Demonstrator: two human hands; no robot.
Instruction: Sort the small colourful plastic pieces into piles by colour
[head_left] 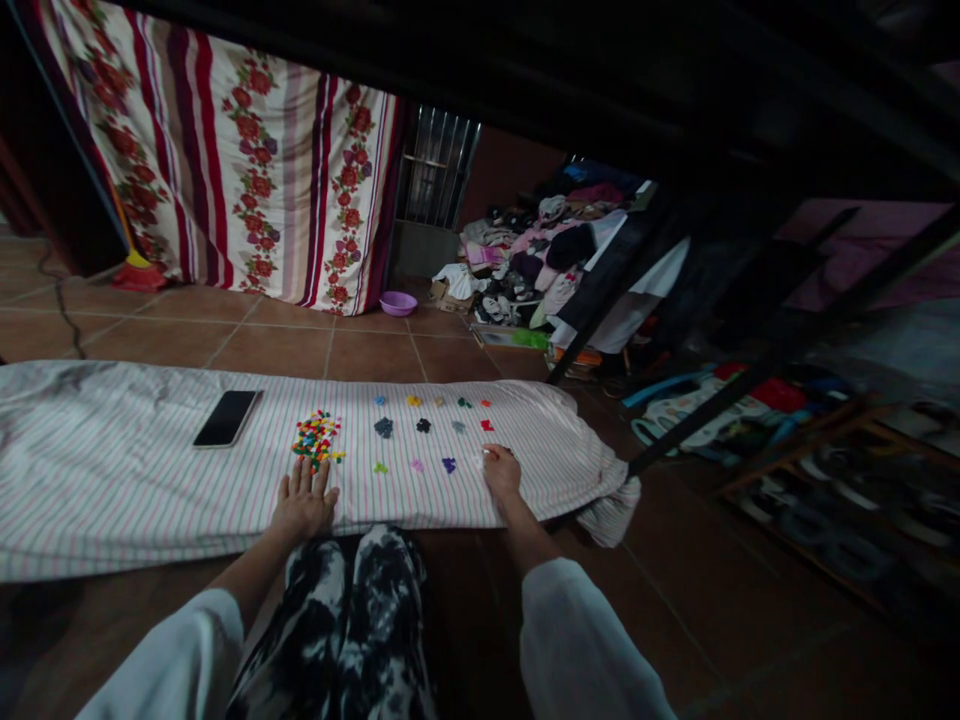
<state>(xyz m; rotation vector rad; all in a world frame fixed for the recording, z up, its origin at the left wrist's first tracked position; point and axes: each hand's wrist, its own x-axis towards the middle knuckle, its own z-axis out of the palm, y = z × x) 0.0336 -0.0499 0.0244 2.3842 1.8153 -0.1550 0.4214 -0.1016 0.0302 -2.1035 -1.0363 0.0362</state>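
Note:
My left hand [304, 497] lies flat on the striped cloth [150, 480], fingers stretched out, their tips at the near edge of a heap of small mixed-colour pieces [316, 436]. At the right end of the nearest row, my right hand [502, 470] is closed in a pinch beside some small white pieces [478, 459]; what its fingers hold is hidden. Between the hands are small piles: lime green [380, 468], pink [417, 465] and purple [448, 465]. Behind them sit dark grey [384, 428], black [424, 425], light grey [458, 427] and red [487, 425] piles.
A farther row includes blue [379, 400], yellow [413, 400] and dark green [464, 402] pieces. A phone [226, 419] lies left of the mixed heap. Beyond are a floral curtain [255, 170], a purple basin [397, 303] and heaped clothes [547, 250]. A dark post [697, 422] slants at the right.

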